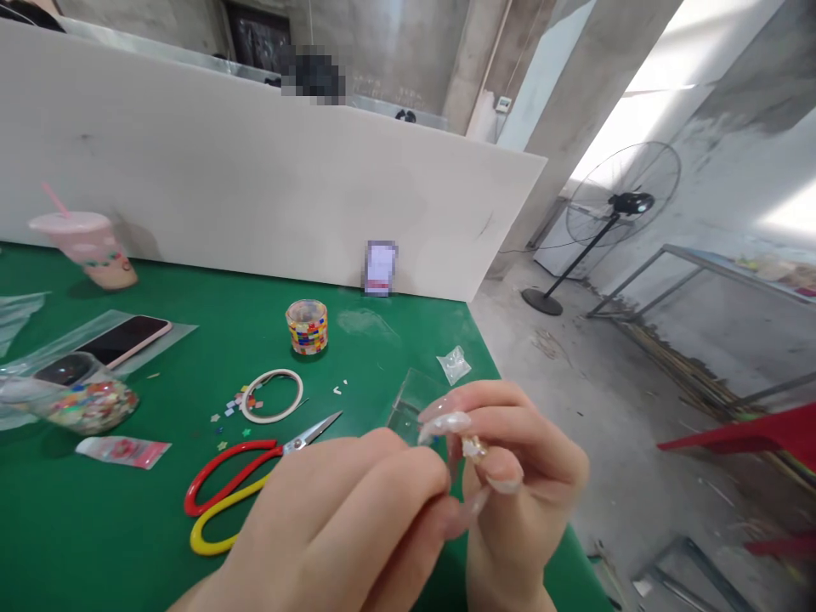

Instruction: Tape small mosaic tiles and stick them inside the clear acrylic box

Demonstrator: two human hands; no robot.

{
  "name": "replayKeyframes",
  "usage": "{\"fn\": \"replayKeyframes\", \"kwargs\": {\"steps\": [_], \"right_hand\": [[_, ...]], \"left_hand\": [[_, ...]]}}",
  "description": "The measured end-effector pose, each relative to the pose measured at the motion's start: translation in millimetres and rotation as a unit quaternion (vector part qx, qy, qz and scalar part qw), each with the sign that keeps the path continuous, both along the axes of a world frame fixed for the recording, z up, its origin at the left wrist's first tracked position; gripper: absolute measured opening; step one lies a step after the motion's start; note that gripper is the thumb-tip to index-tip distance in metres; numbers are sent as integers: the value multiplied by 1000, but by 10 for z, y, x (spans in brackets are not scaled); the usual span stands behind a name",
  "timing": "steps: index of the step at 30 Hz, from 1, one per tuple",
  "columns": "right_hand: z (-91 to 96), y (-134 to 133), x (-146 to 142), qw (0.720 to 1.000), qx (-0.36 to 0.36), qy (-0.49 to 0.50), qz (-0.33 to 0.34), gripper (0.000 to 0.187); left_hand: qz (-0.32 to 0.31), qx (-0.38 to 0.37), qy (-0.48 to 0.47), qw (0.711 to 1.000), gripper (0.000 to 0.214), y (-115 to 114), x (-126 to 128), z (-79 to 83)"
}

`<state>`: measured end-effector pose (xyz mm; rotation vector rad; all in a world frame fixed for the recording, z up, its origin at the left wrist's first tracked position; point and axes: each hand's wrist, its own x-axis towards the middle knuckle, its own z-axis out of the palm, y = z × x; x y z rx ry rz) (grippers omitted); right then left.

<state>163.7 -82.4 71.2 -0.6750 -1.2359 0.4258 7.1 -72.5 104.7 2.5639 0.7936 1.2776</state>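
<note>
My left hand point(357, 510) and my right hand point(516, 459) meet near the table's right edge, fingers bent and pressed together. A clear plastic piece point(411, 398) sticks out from behind my right fingertips, and the right fingers close on its near end. The left fingertips are hidden behind the knuckles, so their hold is not visible. A gold-and-white ornament point(473, 447) shows at a right finger. Beside my left hand lie scissors point(297, 444) with one red and one yellow handle, partly covered by it. Behind them are a white tape ring point(274, 418) and small colored pieces point(233, 406).
A mosaic-patterned tape roll point(307, 333) stands mid-table. To the left are a pink cup with straw point(95, 246), a phone point(127, 338), a clear cup of colorful bits point(95, 404) and a tube point(124, 451). A small clear bag point(454, 365) lies near the right edge. A white partition point(255, 204) runs behind.
</note>
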Motion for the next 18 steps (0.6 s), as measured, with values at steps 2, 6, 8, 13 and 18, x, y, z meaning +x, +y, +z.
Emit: {"fn": "replayKeyframes", "kwargs": {"steps": [2,6,8,13,18], "right_hand": [[-16,3,-5,998,18,-46,-40,18],[-62,11,-34,987,49,-103,-116,15],[-87,-4,-48,982,47,-115,-145,18],[-55,-72,-38,979,-1,-150,-137,27],[39,-72,33,982,-36,-161,-89,26]], "left_hand": [[-25,-17,25,999,11,25,3,-4],[-16,-16,32,999,14,52,31,-38],[-3,7,24,1000,15,62,51,-54],[37,68,-11,997,22,99,85,-77],[32,45,35,998,21,113,83,-41]]}}
